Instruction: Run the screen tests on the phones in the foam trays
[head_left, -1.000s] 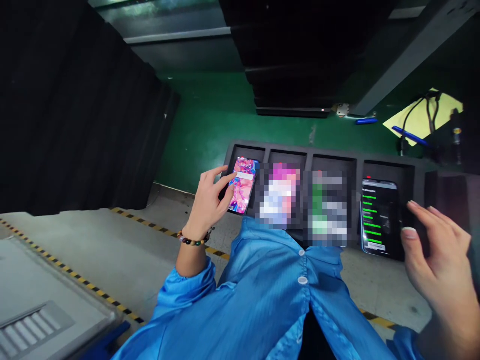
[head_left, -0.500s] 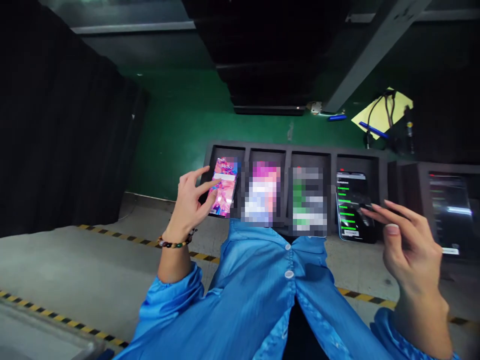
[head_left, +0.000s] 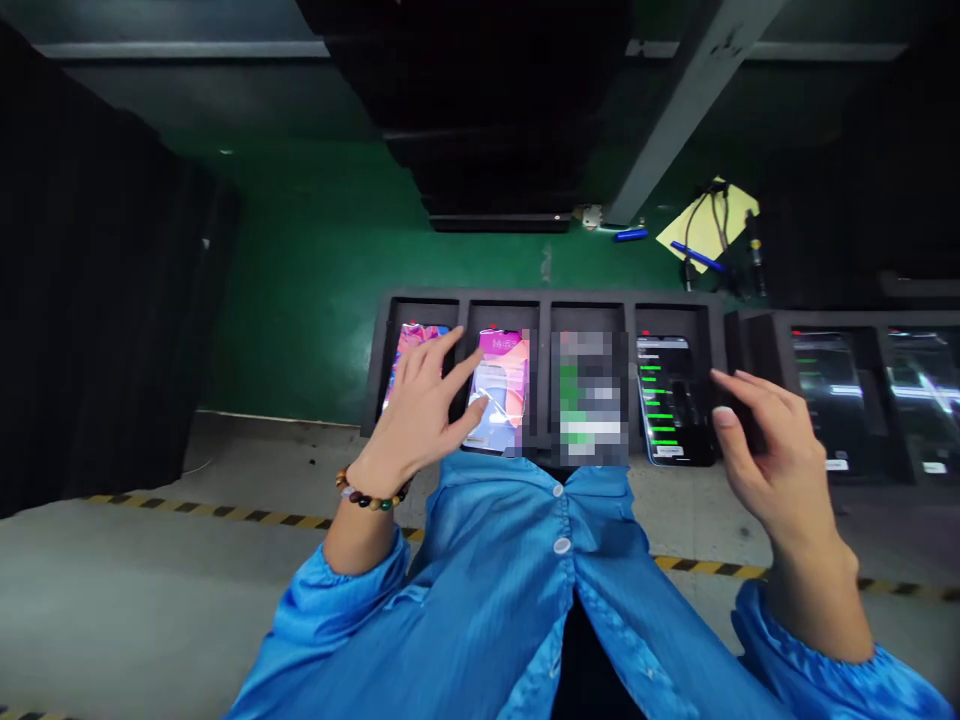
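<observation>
A dark tray point(head_left: 544, 312) with several compartments holds smartphones side by side. My left hand point(head_left: 420, 410), fingers spread, lies over the leftmost smartphone point(head_left: 412, 345) and hides much of its lit screen. Its fingertips reach the left edge of the pink-screened smartphone point(head_left: 504, 400); whether they touch it I cannot tell. A pixelated patch covers the third smartphone point(head_left: 589, 400). Just right of the smartphone with green bars on a black screen point(head_left: 666, 400) hovers my right hand point(head_left: 776, 450), fingers loosely bent, thumb apart, holding nothing.
A second dark tray point(head_left: 862, 318) with more smartphones stands at the right. Behind, on the green table point(head_left: 315, 270), lie a yellow sheet point(head_left: 690, 225) with cables, a blue pen point(head_left: 631, 235) and a black flat device point(head_left: 499, 224). A metal post point(head_left: 675, 120) rises there; dark curtains hang around.
My left hand has moved right, from the leftmost smartphone to the pink-screened one. My right hand has drawn back from the green-bar smartphone's screen. The view has shifted to the right.
</observation>
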